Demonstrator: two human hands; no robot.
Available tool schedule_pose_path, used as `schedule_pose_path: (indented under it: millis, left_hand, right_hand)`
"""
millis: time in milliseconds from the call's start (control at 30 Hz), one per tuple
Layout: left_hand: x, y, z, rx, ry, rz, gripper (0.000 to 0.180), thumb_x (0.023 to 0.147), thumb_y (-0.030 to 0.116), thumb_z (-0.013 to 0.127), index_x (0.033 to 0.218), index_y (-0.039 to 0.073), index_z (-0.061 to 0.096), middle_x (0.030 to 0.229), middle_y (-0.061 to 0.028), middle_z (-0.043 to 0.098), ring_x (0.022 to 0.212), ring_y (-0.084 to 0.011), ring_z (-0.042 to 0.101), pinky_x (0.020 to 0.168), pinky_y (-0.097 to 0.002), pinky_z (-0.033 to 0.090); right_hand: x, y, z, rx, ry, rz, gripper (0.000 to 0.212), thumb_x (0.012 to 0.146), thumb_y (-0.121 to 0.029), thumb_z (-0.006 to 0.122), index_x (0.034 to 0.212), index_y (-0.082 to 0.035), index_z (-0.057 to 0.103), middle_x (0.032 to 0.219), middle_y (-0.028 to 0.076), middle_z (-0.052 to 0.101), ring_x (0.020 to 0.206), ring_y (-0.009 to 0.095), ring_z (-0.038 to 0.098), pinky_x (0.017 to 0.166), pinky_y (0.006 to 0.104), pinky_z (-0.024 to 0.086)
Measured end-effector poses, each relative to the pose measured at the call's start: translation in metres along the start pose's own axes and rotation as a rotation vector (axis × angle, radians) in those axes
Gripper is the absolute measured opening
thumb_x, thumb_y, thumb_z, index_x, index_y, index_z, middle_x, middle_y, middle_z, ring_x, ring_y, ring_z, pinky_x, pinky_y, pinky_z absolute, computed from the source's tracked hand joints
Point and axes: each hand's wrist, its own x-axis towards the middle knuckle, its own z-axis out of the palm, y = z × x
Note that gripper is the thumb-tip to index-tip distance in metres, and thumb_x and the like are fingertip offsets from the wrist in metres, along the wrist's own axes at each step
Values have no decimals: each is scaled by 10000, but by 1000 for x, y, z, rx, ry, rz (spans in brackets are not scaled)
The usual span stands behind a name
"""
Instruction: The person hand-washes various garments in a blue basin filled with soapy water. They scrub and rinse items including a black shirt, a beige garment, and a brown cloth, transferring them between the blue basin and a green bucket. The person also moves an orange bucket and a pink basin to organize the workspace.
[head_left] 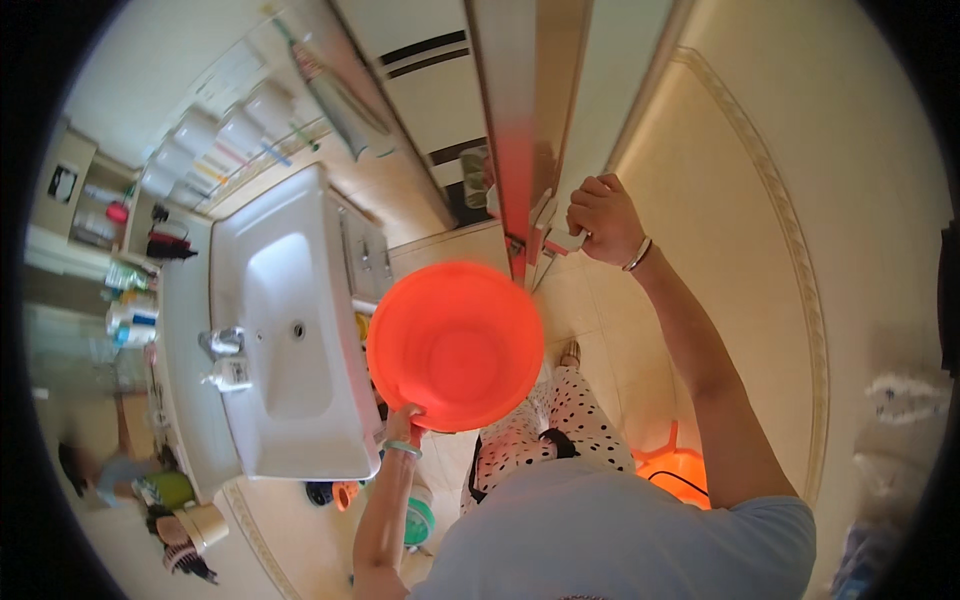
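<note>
My left hand (403, 424) grips the near rim of a red-orange plastic basin (400, 330), fingers mostly hidden under the edge. The basin is held level in front of my body, its inside facing up and nothing seen in it. My right hand (607, 222) reaches forward with its fingers curled round a white door handle (563, 240). That handle sits on the edge of a door (612, 100) ahead of me. Past the door's edge stands a light panel with dark stripes (425, 50).
To my left is a white washbasin (345, 430) with a faucet (220, 342) and a soap dispenser (230, 375). Cups and toothbrushes line the wall beyond it. An orange tub (675, 470) and a green-and-white bucket (419, 520) stand on the floor near me.
</note>
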Motion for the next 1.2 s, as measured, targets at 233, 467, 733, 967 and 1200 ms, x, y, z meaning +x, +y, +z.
schedule_pose_path:
  millis: [233,467,733,967,1200]
  left_hand:
    - [3,-34,34,113,-47,-77,483,650,-76,539,1111,63,503,998,-77,593,792,-215,640,602,-322,569]
    - [9,-61,107,185,-192,-179,517,666,-46,553,1172,42,496,1063,-93,594,865,-258,642,675,-390,589]
    - [-2,-100,209,328,-338,-170,526,673,-3,573,1192,0,487,1055,-103,619,896,-260,644,713,-372,577]
    - [22,-124,248,340,-433,-223,535,716,25,567,1240,42,464,1116,-113,590,934,-282,630,741,-403,572]
    - [31,-156,295,420,-481,-218,564,721,53,567,1271,72,442,1100,-102,598,918,-266,633,704,-372,570]
  right_hand:
    - [-113,-17,-51,-56,478,589,329,758,-54,648,1079,-88,584,1202,96,555,1155,283,489,973,424,341]
    - [-223,13,-63,1479,600,1224,528,930,-447,506,1273,-45,507,1203,63,597,1080,181,548,920,331,421]
    - [-244,107,-155,1403,573,1074,610,892,-353,584,1311,66,442,1176,104,590,984,166,569,851,301,453]
    - [-275,167,-185,1165,551,1179,583,852,-238,606,1356,8,445,1151,73,605,956,135,569,767,286,448]
    - [-297,198,-207,1310,759,1243,414,871,-157,580,1254,-2,562,1161,50,618,1014,133,570,811,296,471]
